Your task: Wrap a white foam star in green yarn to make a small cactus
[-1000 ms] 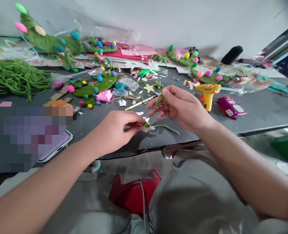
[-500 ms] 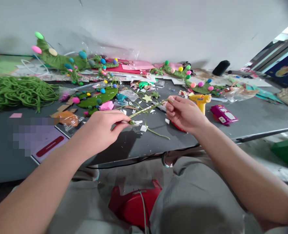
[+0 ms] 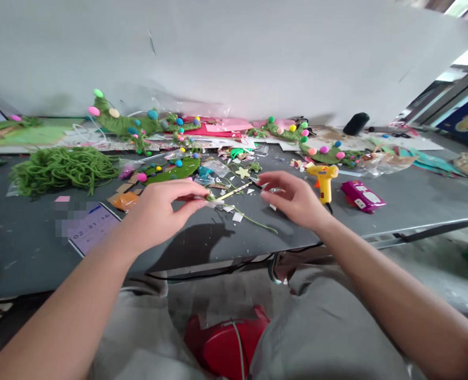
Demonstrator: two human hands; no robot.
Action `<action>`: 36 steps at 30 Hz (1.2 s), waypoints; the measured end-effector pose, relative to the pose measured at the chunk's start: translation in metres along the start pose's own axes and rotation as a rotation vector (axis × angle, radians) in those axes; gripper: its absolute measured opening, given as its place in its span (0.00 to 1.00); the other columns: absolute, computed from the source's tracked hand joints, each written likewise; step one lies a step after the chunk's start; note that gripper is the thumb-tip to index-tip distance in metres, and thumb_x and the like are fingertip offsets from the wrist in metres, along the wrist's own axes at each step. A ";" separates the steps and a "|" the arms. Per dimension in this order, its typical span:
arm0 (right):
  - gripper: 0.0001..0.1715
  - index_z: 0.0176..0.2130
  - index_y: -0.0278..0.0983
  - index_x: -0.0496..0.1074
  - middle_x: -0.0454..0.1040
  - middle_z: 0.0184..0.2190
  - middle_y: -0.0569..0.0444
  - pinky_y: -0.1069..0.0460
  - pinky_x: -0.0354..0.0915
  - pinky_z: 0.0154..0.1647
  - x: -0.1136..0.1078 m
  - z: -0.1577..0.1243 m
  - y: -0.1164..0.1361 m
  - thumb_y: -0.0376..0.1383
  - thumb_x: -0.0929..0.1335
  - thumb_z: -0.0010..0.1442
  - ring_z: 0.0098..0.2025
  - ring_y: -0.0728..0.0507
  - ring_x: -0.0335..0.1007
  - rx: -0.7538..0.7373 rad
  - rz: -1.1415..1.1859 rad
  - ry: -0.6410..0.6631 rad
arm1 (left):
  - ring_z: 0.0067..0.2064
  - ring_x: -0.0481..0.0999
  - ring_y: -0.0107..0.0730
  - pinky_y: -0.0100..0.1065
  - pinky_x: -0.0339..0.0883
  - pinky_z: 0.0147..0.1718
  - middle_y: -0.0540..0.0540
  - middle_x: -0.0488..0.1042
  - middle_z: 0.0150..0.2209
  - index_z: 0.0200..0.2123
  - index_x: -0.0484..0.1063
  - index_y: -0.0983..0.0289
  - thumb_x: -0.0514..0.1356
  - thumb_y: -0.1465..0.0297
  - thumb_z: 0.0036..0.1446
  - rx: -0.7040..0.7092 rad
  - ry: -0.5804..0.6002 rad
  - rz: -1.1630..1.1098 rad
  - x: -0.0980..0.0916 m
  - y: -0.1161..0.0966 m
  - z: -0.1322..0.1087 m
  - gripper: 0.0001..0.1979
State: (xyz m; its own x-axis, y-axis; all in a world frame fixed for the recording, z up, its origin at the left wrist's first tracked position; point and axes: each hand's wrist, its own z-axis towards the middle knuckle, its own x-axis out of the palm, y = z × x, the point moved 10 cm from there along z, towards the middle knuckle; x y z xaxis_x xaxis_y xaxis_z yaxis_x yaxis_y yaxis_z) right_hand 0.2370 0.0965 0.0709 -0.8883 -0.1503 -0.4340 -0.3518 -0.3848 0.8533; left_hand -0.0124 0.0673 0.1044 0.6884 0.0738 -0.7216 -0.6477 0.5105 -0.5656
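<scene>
My left hand [image 3: 160, 210] is pinched shut on a thin green-wrapped stick [image 3: 234, 191] at its near end, just above the dark table [image 3: 416, 206]. A loose green cord [image 3: 253, 220] trails from that end across the tabletop. My right hand [image 3: 293, 199] hovers low over the table to the right of the stick, fingers loosely curled and apart, holding nothing I can make out. Small white paper scraps [image 3: 237, 216] lie under and between both hands.
A yellow glue gun [image 3: 323, 178] stands right of my right hand, a purple packet [image 3: 362, 195] beyond it. A phone [image 3: 93, 230] lies near my left forearm. A heap of green cord [image 3: 62, 169] sits at left. Green pom-pom decorations [image 3: 131, 122] line the back.
My right hand has let go of the stick's far end and dropped toward the table. My left hand keeps its pinch on the stick. The camera has tilted up, showing more wall.
</scene>
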 end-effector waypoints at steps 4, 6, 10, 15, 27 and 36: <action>0.31 0.65 0.43 0.67 0.68 0.66 0.48 0.42 0.70 0.60 0.052 -0.006 0.030 0.40 0.71 0.65 0.64 0.39 0.68 -0.131 0.046 0.249 | 0.45 0.82 0.39 0.34 0.75 0.47 0.52 0.83 0.44 0.43 0.82 0.55 0.67 0.60 0.61 -0.070 0.110 -0.260 0.013 -0.007 -0.002 0.09; 0.31 0.66 0.44 0.67 0.66 0.68 0.49 0.42 0.68 0.63 0.069 -0.008 0.044 0.39 0.70 0.66 0.67 0.39 0.65 -0.175 0.079 0.303 | 0.43 0.82 0.37 0.33 0.76 0.44 0.52 0.83 0.43 0.42 0.82 0.56 0.67 0.60 0.60 -0.121 0.168 -0.360 0.019 -0.007 -0.004 0.10; 0.18 0.54 0.38 0.77 0.80 0.51 0.49 0.47 0.73 0.52 0.078 -0.001 0.052 0.38 0.71 0.65 0.49 0.43 0.77 -0.137 0.142 0.260 | 0.42 0.82 0.37 0.33 0.75 0.43 0.53 0.83 0.41 0.42 0.82 0.57 0.68 0.60 0.59 -0.187 0.247 -0.525 0.027 -0.004 -0.007 0.10; 0.10 0.41 0.34 0.78 0.80 0.36 0.52 0.50 0.70 0.42 0.065 0.018 0.039 0.38 0.69 0.66 0.36 0.47 0.73 -0.095 -0.002 0.148 | 0.38 0.80 0.35 0.32 0.73 0.38 0.54 0.83 0.38 0.40 0.82 0.57 0.72 0.61 0.55 -0.287 0.085 -0.615 0.012 0.022 -0.004 0.11; 0.14 0.48 0.35 0.78 0.81 0.43 0.50 0.52 0.67 0.46 0.113 0.026 0.020 0.36 0.71 0.62 0.42 0.46 0.75 -0.070 -0.107 0.369 | 0.38 0.80 0.34 0.36 0.75 0.42 0.55 0.83 0.35 0.37 0.83 0.61 0.73 0.71 0.51 -0.255 -0.029 -1.089 0.007 0.029 0.004 0.09; 0.14 0.32 0.33 0.78 0.73 0.21 0.56 0.53 0.57 0.28 0.045 0.050 -0.026 0.42 0.70 0.60 0.24 0.50 0.62 0.159 -0.181 0.231 | 0.41 0.78 0.25 0.30 0.72 0.43 0.45 0.83 0.39 0.37 0.82 0.57 0.68 0.73 0.59 -0.189 -0.385 -1.138 -0.068 0.047 -0.005 0.05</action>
State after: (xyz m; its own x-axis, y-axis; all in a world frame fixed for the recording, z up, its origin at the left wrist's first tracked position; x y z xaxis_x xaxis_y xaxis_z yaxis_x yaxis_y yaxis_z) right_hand 0.1912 0.1455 0.0437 -0.7227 -0.3022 -0.6216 -0.5560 -0.2802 0.7826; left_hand -0.0911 0.0820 0.1245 0.9252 -0.0690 0.3731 0.3749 0.3186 -0.8706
